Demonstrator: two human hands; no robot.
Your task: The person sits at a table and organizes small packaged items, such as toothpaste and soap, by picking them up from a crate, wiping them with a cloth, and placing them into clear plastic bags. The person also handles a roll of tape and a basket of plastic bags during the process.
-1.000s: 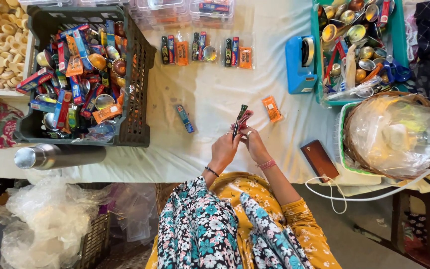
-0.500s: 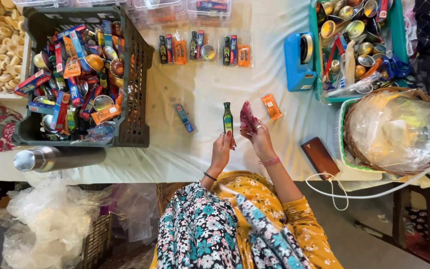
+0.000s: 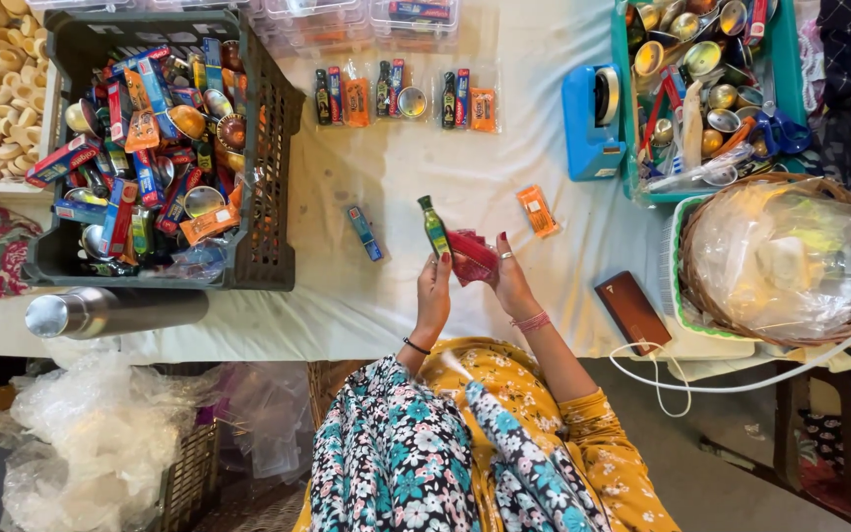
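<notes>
Here: my left hand (image 3: 433, 294) pinches a small green bottle (image 3: 434, 226), long axis upright, neck pointing away from me. Just right of it, touching, my right hand (image 3: 510, 284) grips a red packet (image 3: 471, 256) above the white surface (image 3: 366, 296).

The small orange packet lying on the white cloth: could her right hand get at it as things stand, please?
Probably yes. The orange packet lies alone on the bare cloth, just beyond the right hand, with nothing between them. That hand is holding a red packet, though, so it is not free.
</notes>
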